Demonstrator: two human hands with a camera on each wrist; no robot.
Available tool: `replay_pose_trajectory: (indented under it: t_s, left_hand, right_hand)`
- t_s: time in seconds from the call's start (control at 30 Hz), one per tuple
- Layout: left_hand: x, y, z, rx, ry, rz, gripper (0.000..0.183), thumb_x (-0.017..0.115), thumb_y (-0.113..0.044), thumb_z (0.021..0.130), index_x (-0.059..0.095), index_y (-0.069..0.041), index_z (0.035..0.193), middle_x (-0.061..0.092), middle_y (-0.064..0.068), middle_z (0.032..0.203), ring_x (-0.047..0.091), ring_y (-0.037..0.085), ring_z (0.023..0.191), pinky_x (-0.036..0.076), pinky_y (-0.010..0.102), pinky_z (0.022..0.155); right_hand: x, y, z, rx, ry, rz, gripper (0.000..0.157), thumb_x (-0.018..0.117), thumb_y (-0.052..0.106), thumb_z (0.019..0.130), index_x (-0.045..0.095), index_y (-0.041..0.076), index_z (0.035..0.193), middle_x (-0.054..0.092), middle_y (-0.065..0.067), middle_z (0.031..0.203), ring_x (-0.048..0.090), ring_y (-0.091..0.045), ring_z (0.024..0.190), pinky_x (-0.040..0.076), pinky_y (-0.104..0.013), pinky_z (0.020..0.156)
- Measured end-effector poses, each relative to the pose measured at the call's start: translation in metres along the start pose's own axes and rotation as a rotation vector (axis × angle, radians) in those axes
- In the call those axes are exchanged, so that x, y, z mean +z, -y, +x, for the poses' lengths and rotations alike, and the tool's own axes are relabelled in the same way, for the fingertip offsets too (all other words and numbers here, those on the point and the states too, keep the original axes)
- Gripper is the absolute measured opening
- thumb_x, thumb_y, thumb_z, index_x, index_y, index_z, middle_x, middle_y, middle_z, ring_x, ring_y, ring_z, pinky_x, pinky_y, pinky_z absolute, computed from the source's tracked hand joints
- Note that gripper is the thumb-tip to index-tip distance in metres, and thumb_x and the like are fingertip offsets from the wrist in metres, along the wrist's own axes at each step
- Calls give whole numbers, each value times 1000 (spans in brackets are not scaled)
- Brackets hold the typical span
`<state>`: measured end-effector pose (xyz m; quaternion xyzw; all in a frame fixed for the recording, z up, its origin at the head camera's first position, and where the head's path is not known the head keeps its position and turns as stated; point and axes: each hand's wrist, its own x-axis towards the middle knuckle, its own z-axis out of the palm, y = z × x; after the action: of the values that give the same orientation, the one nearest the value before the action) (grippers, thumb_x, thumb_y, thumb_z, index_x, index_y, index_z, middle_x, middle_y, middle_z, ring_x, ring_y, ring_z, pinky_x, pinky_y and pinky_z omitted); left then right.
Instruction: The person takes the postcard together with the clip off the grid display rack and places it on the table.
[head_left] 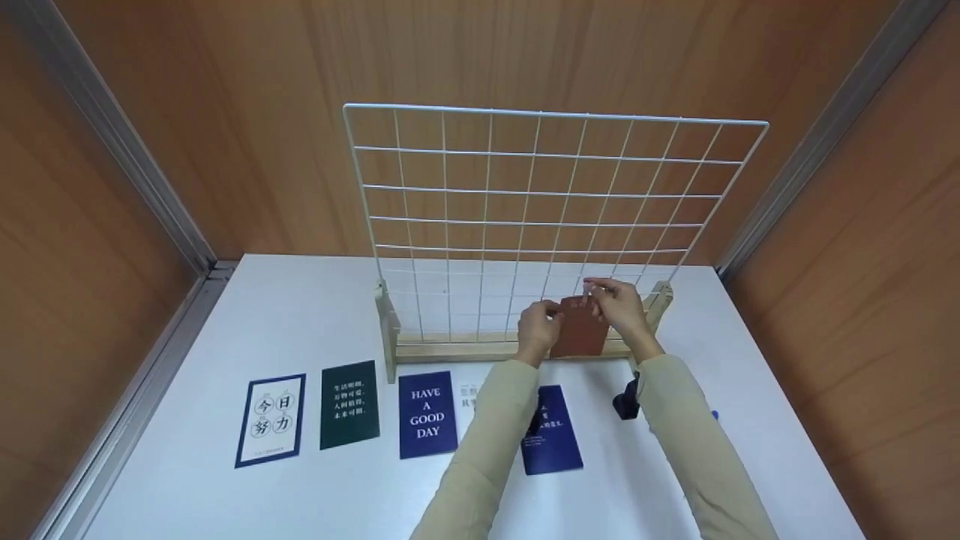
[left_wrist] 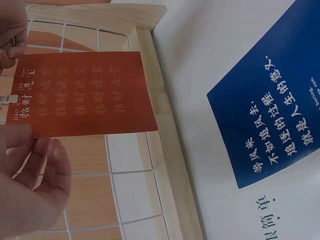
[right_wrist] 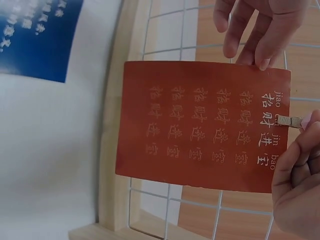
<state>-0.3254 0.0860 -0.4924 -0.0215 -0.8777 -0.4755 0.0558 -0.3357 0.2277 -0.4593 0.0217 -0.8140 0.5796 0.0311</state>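
Observation:
A red card (head_left: 579,330) with printed characters stands against the lower right of a white wire grid (head_left: 487,191). My left hand (head_left: 538,330) pinches the card's left edge near the top, thumb in front and fingers partly behind, as the left wrist view of the hand (left_wrist: 37,185) suggests. At the card's top edge sits a small wooden clip (right_wrist: 290,121), with its jaws over the card. My right hand (head_left: 621,306) pinches that clip's tail end between thumb and finger. Whether the clip also bites a grid wire is hidden.
The grid stands in a wooden base (head_left: 457,351) on a white table (head_left: 187,465). In front lie a white blue-bordered card (head_left: 270,420), a green card (head_left: 350,405), a blue card (head_left: 427,414) and another blue card (head_left: 555,431). A dark object (head_left: 626,401) is near the right sleeve.

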Motion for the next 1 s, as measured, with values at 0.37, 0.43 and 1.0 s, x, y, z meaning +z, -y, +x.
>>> replay_pose_trajectory:
  t_s: [0.37,0.43,1.0]
  left_hand:
    - [-5,-12,-9,-48,-60,88,9,60,-12,83,68,-8,85,63,1,79,59,16,73,47,29,61]
    - [-5,-11,-8,-36,-77,101,9,60,-12,82,69,-9,83,64,1,79,60,16,73,47,29,61]
    - [-13,-5,-8,-51,-59,110,10,60,-12,83,68,-8,83,63,1,77,59,15,69,47,28,59]
  right_hand:
    - [4,-2,0,-12,-71,-84,26,54,21,89,63,2,105,58,-19,72,43,-7,46,33,-19,41]
    - [6,-1,1,-22,-90,-105,24,55,21,88,64,3,102,61,-16,76,43,-6,47,34,-19,42]
    - [16,-6,1,-89,-193,-103,25,57,23,86,65,3,100,65,-9,91,60,-18,80,46,-30,71]
